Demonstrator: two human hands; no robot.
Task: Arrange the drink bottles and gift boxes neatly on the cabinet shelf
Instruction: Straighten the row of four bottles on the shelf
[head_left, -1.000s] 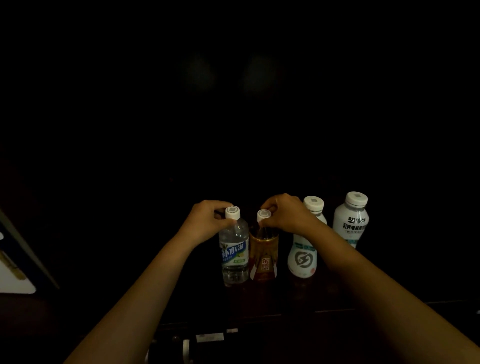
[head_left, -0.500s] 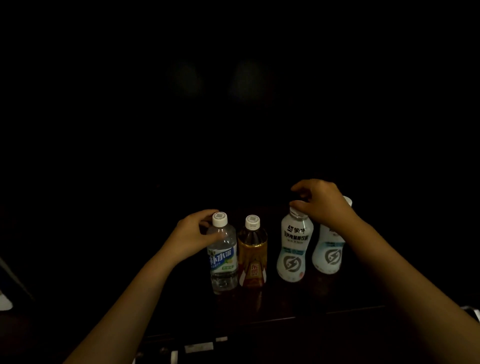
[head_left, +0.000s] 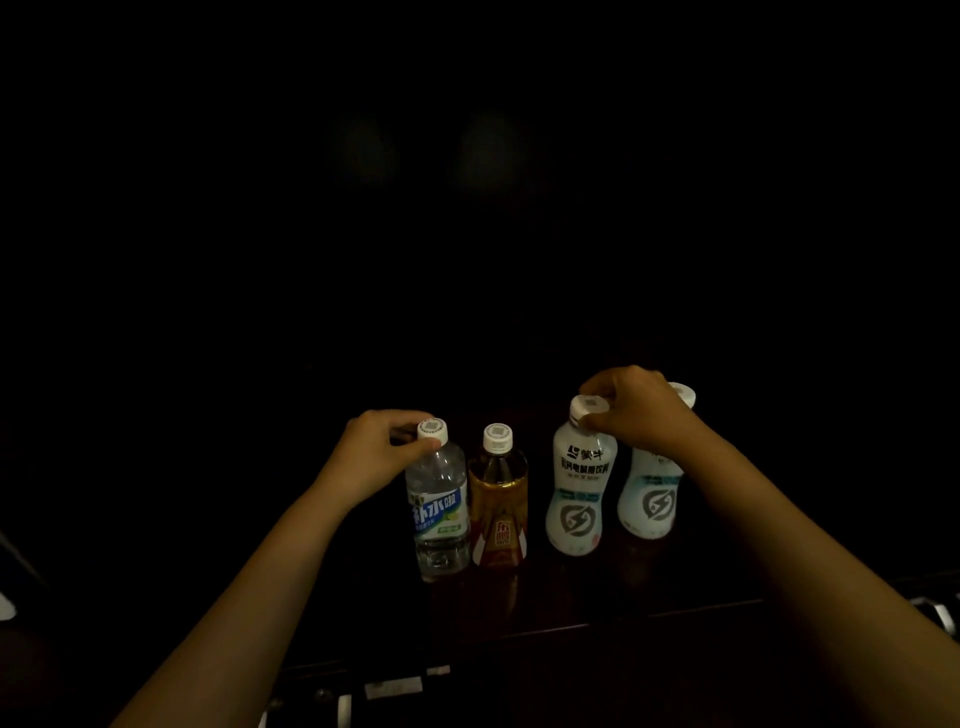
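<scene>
So far four bottles are lined upright on the shelf (head_left: 597, 618); the clear bottle (head_left: 439, 504) is pinched at its cap by the left hand (head_left: 382, 454), the white bottle (head_left: 579, 488) likewise by the right hand (head_left: 641, 410); no gift boxes are seen

The clear plastic water bottle with a blue and white label (head_left: 439, 512) reads "补水啦", the white waisted plastic bottle (head_left: 579, 483) reads "蒙牛" over smaller characters too blurred to make out, and the amber tea bottle's (head_left: 497, 499) red label is illegible.
</scene>
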